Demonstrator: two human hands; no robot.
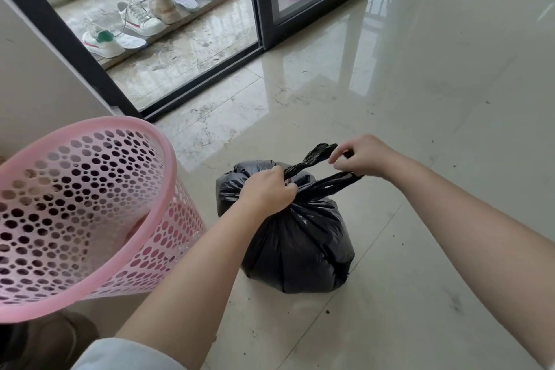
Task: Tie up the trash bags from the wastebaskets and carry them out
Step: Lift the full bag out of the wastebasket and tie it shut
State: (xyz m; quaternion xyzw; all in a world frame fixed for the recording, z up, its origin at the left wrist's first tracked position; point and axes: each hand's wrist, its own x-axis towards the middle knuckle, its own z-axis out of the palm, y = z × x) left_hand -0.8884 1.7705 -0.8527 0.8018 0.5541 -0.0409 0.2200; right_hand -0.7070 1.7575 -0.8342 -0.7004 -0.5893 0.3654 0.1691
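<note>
Forearms reach in from the bottom of the view toward a full black plastic trash bag [297, 237] that sits on the glossy beige tiled floor [435, 105], just right of a pink perforated plastic wastebasket [87, 207] which holds no liner. The left hand [267, 192] is curled tight around the bag's gathered neck, and the right hand [359, 156] pinches a twisted black tail [312, 159] of the film, with a second strand running under its wrist; the knot looks only half made. The film appears thin, soft and slick, so it would likely stretch or tear if jerked, and the bulging body suggests moderate weight; the bunched neck below the knot seems the soundest place to lift from. Small crumbs dot the tiles around the bag. To the right the floor lies open and reflective, possibly slippery underfoot. Farther off, a dark sliding door frame [264, 9] and its floor track form a low edge to step over, with white sneakers [120, 36] and loose insoles lined up on the balcony beyond.
</note>
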